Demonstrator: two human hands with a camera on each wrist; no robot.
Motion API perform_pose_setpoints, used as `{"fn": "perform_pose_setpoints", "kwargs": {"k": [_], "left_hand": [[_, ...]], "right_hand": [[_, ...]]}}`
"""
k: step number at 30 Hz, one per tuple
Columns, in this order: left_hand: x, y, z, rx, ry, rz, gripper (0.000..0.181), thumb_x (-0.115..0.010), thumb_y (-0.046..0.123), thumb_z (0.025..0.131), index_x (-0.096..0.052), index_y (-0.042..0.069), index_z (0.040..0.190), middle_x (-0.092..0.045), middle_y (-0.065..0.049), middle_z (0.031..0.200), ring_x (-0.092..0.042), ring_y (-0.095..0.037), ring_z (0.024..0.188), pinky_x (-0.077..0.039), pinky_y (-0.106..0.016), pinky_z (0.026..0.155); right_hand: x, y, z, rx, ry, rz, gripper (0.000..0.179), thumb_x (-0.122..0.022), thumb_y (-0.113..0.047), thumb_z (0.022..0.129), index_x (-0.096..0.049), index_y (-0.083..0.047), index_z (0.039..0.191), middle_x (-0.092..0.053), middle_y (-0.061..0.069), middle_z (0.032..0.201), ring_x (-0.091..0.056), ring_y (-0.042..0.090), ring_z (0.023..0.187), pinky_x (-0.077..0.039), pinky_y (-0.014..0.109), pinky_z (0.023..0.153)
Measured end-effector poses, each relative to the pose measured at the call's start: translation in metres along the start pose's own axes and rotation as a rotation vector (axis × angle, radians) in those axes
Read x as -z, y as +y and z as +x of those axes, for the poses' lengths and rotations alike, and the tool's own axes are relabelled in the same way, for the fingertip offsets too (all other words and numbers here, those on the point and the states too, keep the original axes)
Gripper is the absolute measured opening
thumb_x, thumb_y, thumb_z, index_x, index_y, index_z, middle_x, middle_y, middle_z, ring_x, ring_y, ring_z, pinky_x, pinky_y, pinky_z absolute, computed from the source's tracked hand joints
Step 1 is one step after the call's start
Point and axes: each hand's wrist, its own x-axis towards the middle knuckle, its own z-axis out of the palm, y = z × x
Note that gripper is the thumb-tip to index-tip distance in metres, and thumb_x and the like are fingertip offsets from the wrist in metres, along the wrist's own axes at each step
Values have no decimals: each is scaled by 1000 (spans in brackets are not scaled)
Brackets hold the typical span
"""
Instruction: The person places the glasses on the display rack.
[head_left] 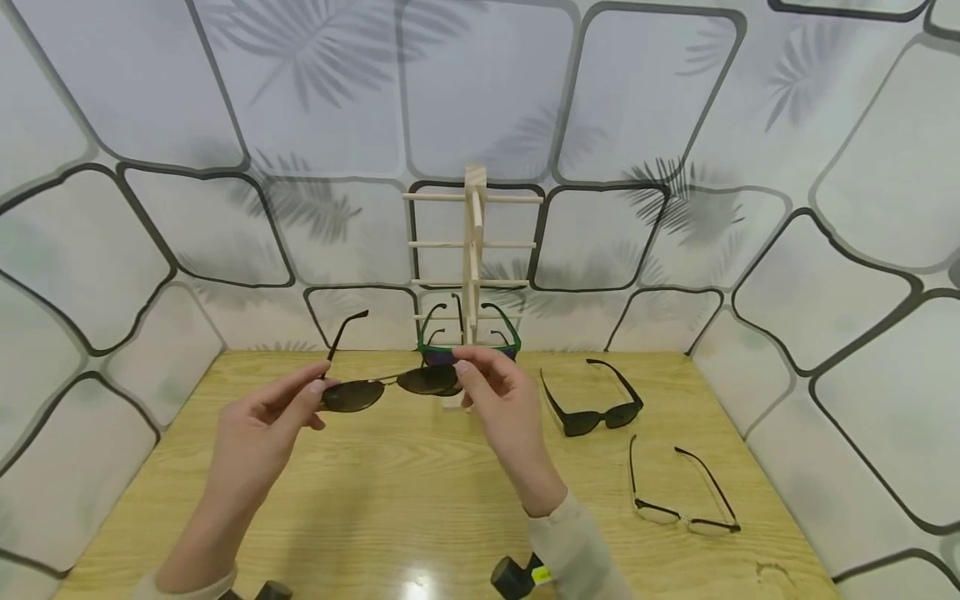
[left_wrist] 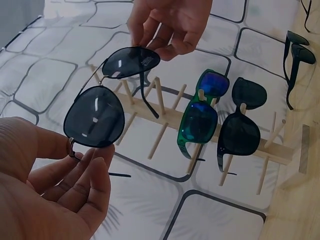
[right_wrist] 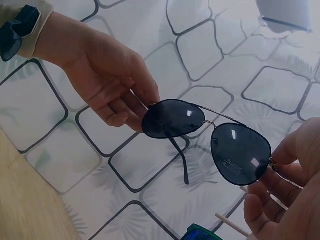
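Dark aviator sunglasses [head_left: 354, 396] are held up in front of the wooden display rack [head_left: 474, 242], with a thin double bridge between the lenses. My left hand [head_left: 258, 421] pinches the hinge end of the frame at the left lens. At the other lens, my right hand [head_left: 504, 408] grips the opposite hinge end between thumb and fingers. One temple arm points away from me beyond the left hand. In the left wrist view, green-framed sunglasses with blue lenses [left_wrist: 199, 122] and black sunglasses [left_wrist: 240, 134] sit on the rack's pegs.
Black sunglasses [head_left: 602, 418] lie unfolded on the wooden table [head_left: 405, 500], right of the rack. Closer to me are clear-lens glasses with dark upper rims [head_left: 686, 518], also unfolded. Patterned panels [head_left: 487, 92] enclose the table at the back and both sides.
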Motion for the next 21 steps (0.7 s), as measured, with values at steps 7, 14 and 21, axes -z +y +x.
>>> {"fn": "perform_pose_setpoints", "kwargs": {"k": [7,14,21], "left_hand": [[-6,4,4,-31,-28,58,33,-68,11,104,-71,-3,133,-80,15,106,-72,-8,71,-60,-20,70],[-17,9,9,-50,-47,103,33,-67,13,105,-70,1,136,-79,19,107,-71,-9,73,-60,-21,70],[-31,11,18,-69,-60,138,30,-67,17,105,-74,7,133,-78,24,105,-70,-11,73,-59,-22,69]], "right_hand": [[8,-6,0,4,19,-4,23,-67,-11,104,-73,1,123,-68,5,93,-60,11,70,-54,24,68],[17,-11,-1,-4,59,-18,21,-66,-10,105,-75,-3,123,-69,4,94,-61,15,71,-57,27,71],[28,-11,3,-8,105,-10,20,-67,-10,104,-75,-4,121,-69,13,92,-62,20,71,-58,30,70]]}}
